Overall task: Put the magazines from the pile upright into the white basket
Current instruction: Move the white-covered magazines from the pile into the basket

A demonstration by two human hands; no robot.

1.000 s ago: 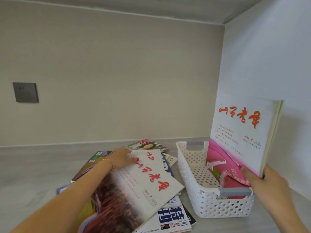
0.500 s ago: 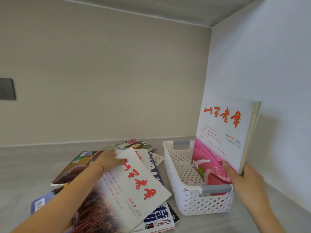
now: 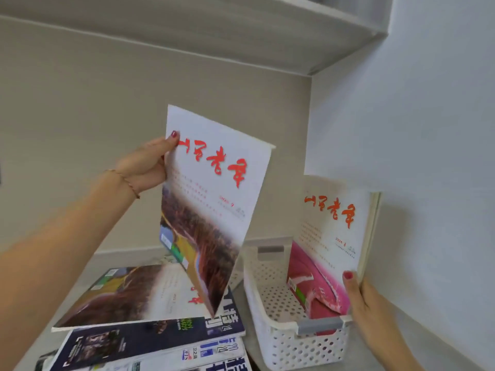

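Carrying the second magazine over to the basket

Holding a magazine (image 3: 214, 199) up in my left hand (image 3: 146, 164), I have it pinched by its top corner, thumb on the cover and fingers closed behind, so it hangs tilted in the air above the pile (image 3: 150, 317) and left of the white basket (image 3: 289, 341). I grip it high so the bottom edge can go down into the basket first.

My right hand (image 3: 364, 298) is closed on the lower right edge of the magazine with the pink cover (image 3: 329, 245) that already stands in the basket, against the side wall. The thumb is on its front, and the other fingers are hidden behind. I judge it would flop over if I let go, because the rest of the basket is empty and gives it no support from the left. Holding it also keeps a gap open beside it for the one I am bringing.

Several magazines lie flat in the pile, overlapping at loose angles, so most of the job remains.
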